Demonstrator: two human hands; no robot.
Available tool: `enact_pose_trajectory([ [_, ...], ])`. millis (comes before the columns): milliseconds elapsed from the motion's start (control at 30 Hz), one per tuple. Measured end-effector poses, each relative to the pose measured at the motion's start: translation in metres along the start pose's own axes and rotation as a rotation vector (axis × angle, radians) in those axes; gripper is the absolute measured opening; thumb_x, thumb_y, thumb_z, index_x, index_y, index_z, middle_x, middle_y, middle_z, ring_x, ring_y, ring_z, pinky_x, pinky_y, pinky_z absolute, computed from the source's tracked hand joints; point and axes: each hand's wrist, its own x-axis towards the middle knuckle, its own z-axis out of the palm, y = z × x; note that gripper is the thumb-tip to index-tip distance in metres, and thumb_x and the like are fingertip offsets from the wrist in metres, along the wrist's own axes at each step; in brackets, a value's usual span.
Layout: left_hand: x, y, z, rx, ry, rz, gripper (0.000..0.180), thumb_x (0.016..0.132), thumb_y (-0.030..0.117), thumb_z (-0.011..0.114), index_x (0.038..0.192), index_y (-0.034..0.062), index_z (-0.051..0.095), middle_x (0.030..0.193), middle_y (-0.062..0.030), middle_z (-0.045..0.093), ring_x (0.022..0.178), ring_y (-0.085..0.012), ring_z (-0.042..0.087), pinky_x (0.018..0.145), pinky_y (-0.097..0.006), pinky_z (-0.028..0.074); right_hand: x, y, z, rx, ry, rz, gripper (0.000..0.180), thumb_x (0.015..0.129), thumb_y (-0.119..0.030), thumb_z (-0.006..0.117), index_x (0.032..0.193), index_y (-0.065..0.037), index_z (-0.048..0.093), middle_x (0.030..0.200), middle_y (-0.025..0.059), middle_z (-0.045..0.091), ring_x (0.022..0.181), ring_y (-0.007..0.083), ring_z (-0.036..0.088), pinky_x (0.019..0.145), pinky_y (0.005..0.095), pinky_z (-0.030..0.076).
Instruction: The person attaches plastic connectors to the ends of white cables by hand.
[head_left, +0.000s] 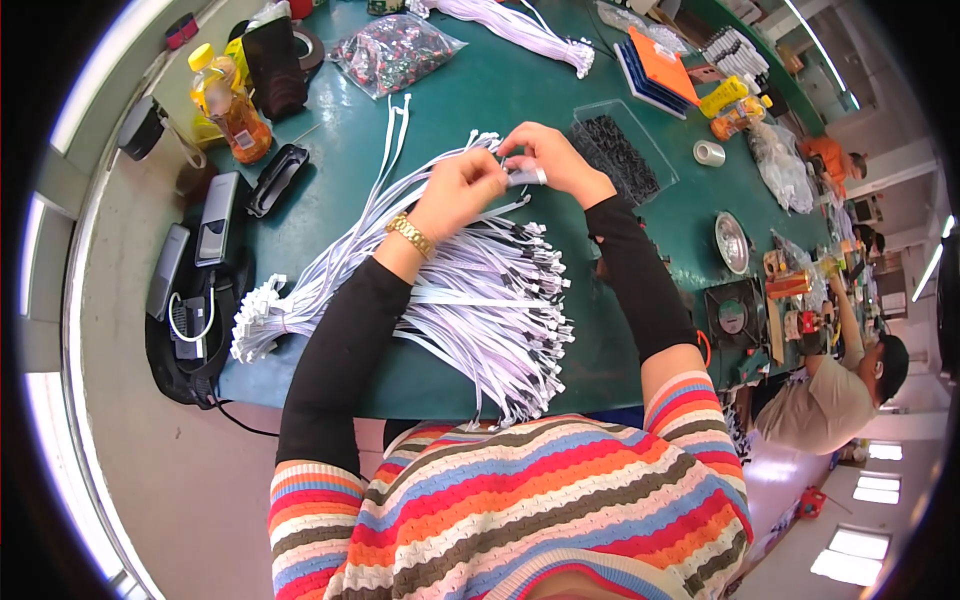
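Observation:
A large bundle of white cables [470, 335] lies fanned across the green table, gathered at its left end, with small connectors and dark tips at the right ends. Above the bundle's far side, my left hand [460, 195] is closed in a pinch on the end of a white cable. My right hand [550, 160] meets it fingertip to fingertip, also pinched at that cable end; the tiny part between them is too small to make out. A whitish band [527, 177] shows beside my right fingers. Black sleeves cover both forearms.
A clear tray [660, 178] of small black parts sits right of my hands. Farther back lie a bag of small parts [395, 52] and more white cables [510, 30]. Bottles [235, 115] and a black case [277, 180] stand left. A co-worker [825, 400] sits at the right.

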Motion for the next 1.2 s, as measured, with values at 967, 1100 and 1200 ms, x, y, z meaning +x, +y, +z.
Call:
enact_pose_trajectory([
  [967, 0.002, 0.006, 0.006, 0.119, 0.193, -0.085, 0.004, 0.088, 0.003, 0.054, 0.085, 0.0005, 0.056, 0.072, -0.0028, 0.060, 0.056, -0.0077, 0.055, 0.053, -0.022, 0.044, -0.026, 0.015, -0.057, 0.215, 0.590, 0.212, 0.008, 0.079, -0.007, 0.067, 0.085, -0.003, 0.066, 0.078, 0.0015, 0.065, 0.072, 0.0081, 0.060, 0.067, 0.0224, 0.048],
  [1100, 0.006, 0.007, 0.010, 0.011, 0.204, -0.102, 0.004, 0.088, 0.004, 0.056, 0.086, 0.0008, 0.057, 0.073, -0.0012, 0.062, 0.051, -0.0041, 0.047, 0.049, -0.020, 0.039, -0.068, 0.113, -0.083, -0.015, 0.401, 0.569, 0.023, 0.070, -0.006, 0.071, 0.092, 0.000, 0.067, 0.082, 0.0091, 0.068, 0.075, 0.0164, 0.064, 0.070, 0.0286, 0.051],
  [1200, 0.002, 0.010, 0.009, 0.019, 0.273, -0.099, 0.006, 0.086, 0.007, 0.059, 0.083, 0.0027, 0.061, 0.069, -0.0009, 0.065, 0.051, -0.0033, 0.045, 0.048, -0.021, 0.038, -0.072, 0.111, -0.067, 0.014, 0.320, 0.686, 0.024, 0.069, -0.007, 0.072, 0.092, -0.001, 0.068, 0.082, 0.0097, 0.069, 0.074, 0.0183, 0.065, 0.070, 0.0304, 0.051],
])
